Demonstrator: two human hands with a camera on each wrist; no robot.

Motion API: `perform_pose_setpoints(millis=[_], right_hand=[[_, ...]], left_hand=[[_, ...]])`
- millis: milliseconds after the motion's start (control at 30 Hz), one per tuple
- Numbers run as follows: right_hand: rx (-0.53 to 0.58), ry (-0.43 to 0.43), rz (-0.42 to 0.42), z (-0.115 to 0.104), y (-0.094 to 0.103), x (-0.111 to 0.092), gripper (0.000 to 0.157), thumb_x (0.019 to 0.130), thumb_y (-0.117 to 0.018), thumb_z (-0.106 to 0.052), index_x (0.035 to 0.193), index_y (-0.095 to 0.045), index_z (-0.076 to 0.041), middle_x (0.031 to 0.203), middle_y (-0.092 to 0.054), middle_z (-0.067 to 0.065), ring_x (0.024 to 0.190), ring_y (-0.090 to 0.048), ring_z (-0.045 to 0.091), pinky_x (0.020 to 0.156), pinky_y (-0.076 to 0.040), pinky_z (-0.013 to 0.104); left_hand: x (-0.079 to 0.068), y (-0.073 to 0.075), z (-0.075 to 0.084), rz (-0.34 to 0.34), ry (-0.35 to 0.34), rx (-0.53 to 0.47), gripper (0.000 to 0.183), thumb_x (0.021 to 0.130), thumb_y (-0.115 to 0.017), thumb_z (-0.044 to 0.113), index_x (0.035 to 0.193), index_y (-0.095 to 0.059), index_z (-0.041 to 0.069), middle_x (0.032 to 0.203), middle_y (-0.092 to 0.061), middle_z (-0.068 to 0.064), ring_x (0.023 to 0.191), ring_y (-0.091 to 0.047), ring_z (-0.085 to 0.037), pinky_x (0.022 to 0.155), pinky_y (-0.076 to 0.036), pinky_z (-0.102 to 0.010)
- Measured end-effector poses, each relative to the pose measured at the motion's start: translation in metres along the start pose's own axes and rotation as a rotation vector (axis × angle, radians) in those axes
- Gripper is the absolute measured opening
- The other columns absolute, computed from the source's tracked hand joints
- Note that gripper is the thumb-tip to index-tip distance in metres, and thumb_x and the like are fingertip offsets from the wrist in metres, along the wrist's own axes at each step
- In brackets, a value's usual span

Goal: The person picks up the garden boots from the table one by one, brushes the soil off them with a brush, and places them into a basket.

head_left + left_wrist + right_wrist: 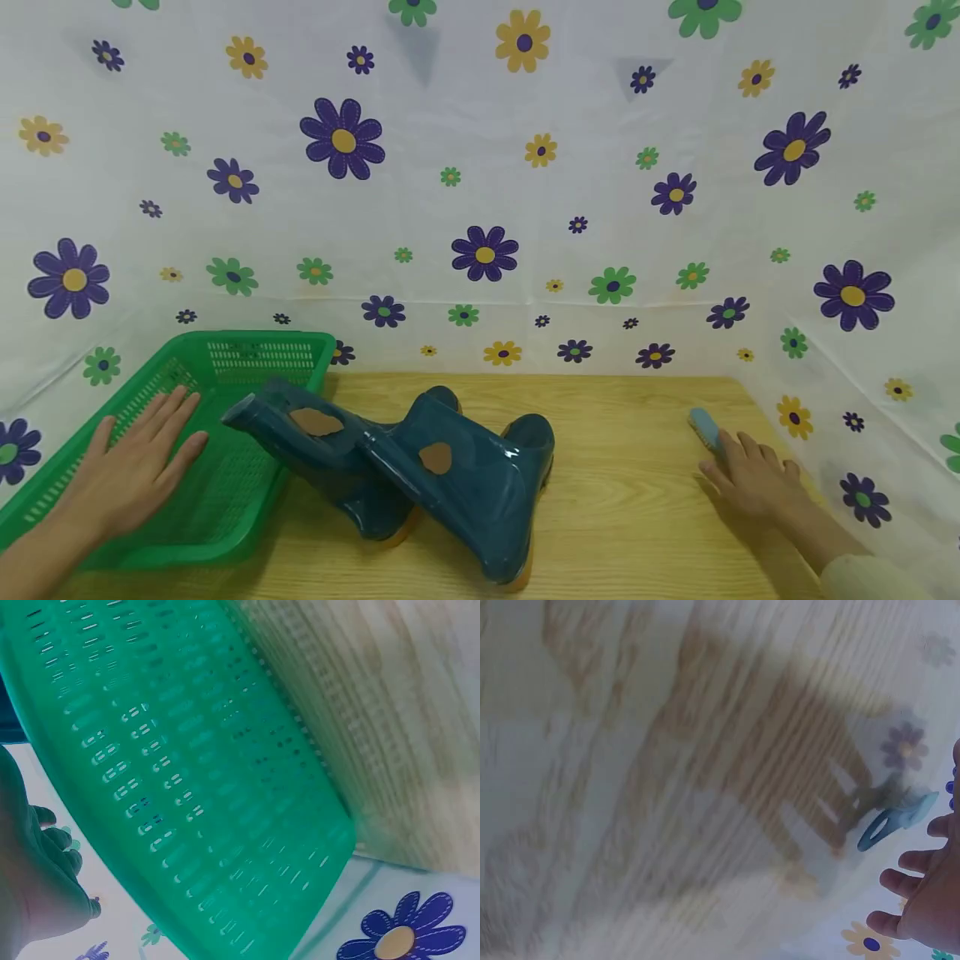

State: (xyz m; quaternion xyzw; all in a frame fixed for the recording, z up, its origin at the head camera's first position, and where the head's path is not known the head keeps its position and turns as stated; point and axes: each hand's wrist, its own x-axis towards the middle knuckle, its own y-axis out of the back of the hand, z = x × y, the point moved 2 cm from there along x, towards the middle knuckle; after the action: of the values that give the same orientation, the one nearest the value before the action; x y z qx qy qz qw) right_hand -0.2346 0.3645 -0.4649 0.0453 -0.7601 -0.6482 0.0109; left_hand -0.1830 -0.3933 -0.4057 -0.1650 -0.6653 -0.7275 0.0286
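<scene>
My left hand (123,475), fingers spread, is held over the green plastic basket (217,552) at the left and grips nothing. In the left wrist view the hand shows at the left edge, beside the basket (187,787). At the right, my right hand (757,483) is just behind a small light-blue brush (703,427), its fingers loosely bent and parted. The right wrist view has the brush (897,820) lying near the fingertips, its handle with a slot visible. Two dark teal rubber boots (480,450) with brown patches lie on their sides in the middle, one partly over the other.
A light wood-grain table (622,500) carries everything. One boot's shaft (273,408) leans over the basket's right rim. A white flower-print sheet (480,200) closes off the back and both sides.
</scene>
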Motion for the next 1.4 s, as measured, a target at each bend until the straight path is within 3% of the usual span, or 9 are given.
perform_pose_setpoints(millis=[200,400,533,700,967,1200,1400], right_hand=[[-0.042,0.000,0.016,0.002,0.004,0.000,0.078,0.103,-0.037,-0.057,0.149,-0.030,0.006,0.144,-0.035,0.039,0.126,-0.035,0.064,0.091,-0.027,0.080],[-0.057,-0.017,0.078,-0.001,0.014,0.008,0.084,0.103,-0.029,-0.061,0.147,-0.030,0.010,0.143,-0.035,0.040,0.128,-0.032,0.062,0.096,-0.015,0.082],[-0.056,-0.042,0.071,-0.002,0.012,0.007,0.085,0.103,-0.025,-0.062,0.145,-0.034,0.011,0.141,-0.037,0.040,0.126,-0.033,0.063,0.094,-0.016,0.081],[-0.077,-0.047,0.106,0.001,0.010,0.000,0.079,0.103,-0.031,-0.060,0.142,-0.041,0.009,0.136,-0.044,0.037,0.122,-0.037,0.061,0.091,-0.023,0.077],[-0.097,-0.038,0.162,0.002,0.022,0.005,0.074,0.104,-0.036,-0.056,0.136,-0.048,0.010,0.133,-0.047,0.038,0.121,-0.039,0.060,0.091,-0.023,0.075],[-0.117,-0.033,0.157,0.003,0.022,0.008,0.072,0.104,-0.036,-0.055,0.133,-0.051,0.010,0.129,-0.051,0.037,0.116,-0.045,0.058,0.088,-0.028,0.074],[-0.135,-0.033,0.157,0.003,0.015,0.004,0.070,0.104,-0.037,-0.054,0.129,-0.054,0.010,0.126,-0.054,0.036,0.114,-0.048,0.056,0.086,-0.031,0.072]], left_hand=[[-0.014,-0.006,0.004,-0.017,0.019,-0.002,0.065,0.109,-0.034,0.038,0.160,-0.008,0.009,0.165,-0.006,-0.022,0.153,0.013,-0.032,0.111,0.020,-0.066],[-0.027,-0.004,0.010,0.027,0.016,0.009,0.066,0.108,-0.039,0.034,0.160,-0.009,0.006,0.165,-0.007,-0.023,0.153,0.017,-0.025,0.113,0.022,-0.062],[-0.019,-0.001,0.015,0.039,-0.001,-0.006,0.068,0.107,-0.042,0.037,0.159,-0.014,0.002,0.165,-0.009,-0.023,0.154,0.009,-0.031,0.115,0.018,-0.060],[-0.012,0.001,0.020,0.066,-0.013,-0.032,0.068,0.106,-0.046,0.036,0.158,-0.018,0.003,0.163,-0.018,-0.023,0.155,0.001,-0.034,0.118,0.016,-0.055],[0.011,0.014,0.011,0.128,-0.044,-0.059,0.056,0.109,-0.037,0.024,0.157,-0.020,0.002,0.159,-0.026,-0.027,0.151,-0.016,-0.043,0.118,0.002,-0.064],[0.027,0.033,0.012,0.123,-0.002,-0.059,0.055,0.110,-0.030,0.024,0.158,-0.017,0.001,0.161,-0.021,-0.027,0.152,-0.011,-0.042,0.117,0.006,-0.065],[0.039,0.047,0.011,0.112,-0.021,-0.075,0.055,0.110,-0.029,0.027,0.156,-0.020,-0.001,0.160,-0.020,-0.030,0.149,-0.014,-0.047,0.117,0.008,-0.064]])
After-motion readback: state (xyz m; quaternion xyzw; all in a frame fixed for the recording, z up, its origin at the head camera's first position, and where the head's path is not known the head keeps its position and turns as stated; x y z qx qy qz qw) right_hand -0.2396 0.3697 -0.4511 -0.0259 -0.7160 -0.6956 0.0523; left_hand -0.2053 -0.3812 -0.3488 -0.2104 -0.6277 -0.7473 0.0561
